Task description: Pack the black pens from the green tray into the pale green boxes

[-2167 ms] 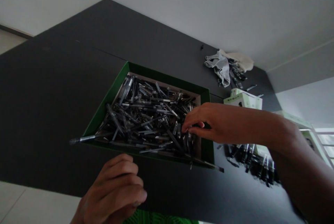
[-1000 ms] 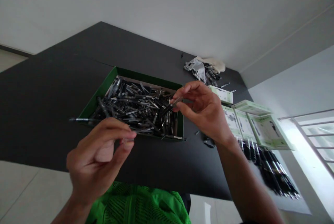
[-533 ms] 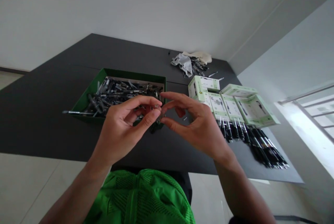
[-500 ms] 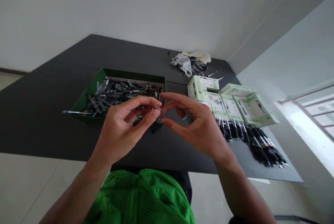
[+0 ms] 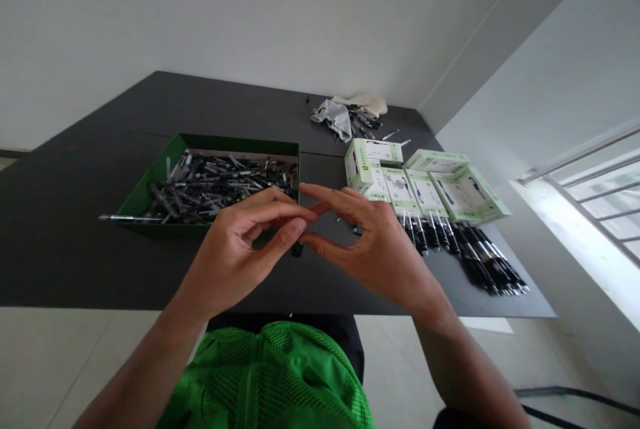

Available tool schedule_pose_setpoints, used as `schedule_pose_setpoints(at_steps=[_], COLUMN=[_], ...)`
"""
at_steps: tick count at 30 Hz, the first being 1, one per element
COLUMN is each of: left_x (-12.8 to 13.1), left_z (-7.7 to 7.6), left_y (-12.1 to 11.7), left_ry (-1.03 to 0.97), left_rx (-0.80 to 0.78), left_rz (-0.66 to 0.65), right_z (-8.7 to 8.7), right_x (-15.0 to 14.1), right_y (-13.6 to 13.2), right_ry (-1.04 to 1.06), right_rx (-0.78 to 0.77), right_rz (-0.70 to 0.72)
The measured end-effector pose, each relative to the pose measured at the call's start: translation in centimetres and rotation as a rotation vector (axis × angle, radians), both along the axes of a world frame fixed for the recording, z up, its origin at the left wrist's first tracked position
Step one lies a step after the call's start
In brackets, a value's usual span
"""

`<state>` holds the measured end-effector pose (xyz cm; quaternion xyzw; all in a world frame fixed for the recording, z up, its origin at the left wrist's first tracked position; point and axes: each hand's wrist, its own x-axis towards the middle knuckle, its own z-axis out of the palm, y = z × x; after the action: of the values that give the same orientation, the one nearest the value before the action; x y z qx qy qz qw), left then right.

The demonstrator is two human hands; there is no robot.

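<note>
My left hand [image 5: 245, 245] is closed, its thumb pressed against the index finger in a pinch. Whatever sits between those fingertips is too small and hidden to make out. My right hand [image 5: 373, 242] meets it from the right, thumb and index finger apart, another finger touching the left fingertips. No object shows clearly in the right hand. A small dark piece [image 5: 297, 250] shows just below the fingertips; I cannot tell if it lies on the table or is held. Behind the left hand stands a green box [image 5: 135, 205] full of loose black and clear pen parts [image 5: 215, 179].
Pale green pen cartons [image 5: 400, 182] stand open on the right. Rows of black pens [image 5: 485, 255] lie before them on the dark table [image 5: 85, 235]. Gloves [image 5: 335, 119] and more pens lie at the back. One pen [image 5: 130, 219] juts over the box's left edge.
The view has shifted, so the table's things sit slightly further left. My hands have drawn closer together, and the small clear piece seen at the left fingertips is now covered.
</note>
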<state>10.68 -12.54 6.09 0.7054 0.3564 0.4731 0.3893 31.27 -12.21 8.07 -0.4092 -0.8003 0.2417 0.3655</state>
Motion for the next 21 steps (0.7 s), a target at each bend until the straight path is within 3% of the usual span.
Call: schedule_pose_setpoints(at_steps=[5, 9, 17, 21], left_x=[0.2, 1.1, 2.8, 3.0], left_z=[-0.6, -1.7, -6.3, -7.6], left_y=[-0.3, -1.3, -3.8, -4.4], left_ry=[-0.015, -0.057, -0.088, -0.095], left_rx=[0.053, 0.001, -0.134, -0.175], left_rz=[0.099, 0.128, 0.088, 0.019], right_z=[0.0, 0.0, -1.3, -2.0], right_x=[0.9, 2.4, 5.1, 6.3], right_y=[-0.1, -0.4, -1.1, -2.1], right_ry=[-0.019, -0.021, -0.036, -0.048], right_rx=[0.009, -0.001, -0.043, -0.058], right_rz=[-0.045, -0.117, -0.211, -0.256])
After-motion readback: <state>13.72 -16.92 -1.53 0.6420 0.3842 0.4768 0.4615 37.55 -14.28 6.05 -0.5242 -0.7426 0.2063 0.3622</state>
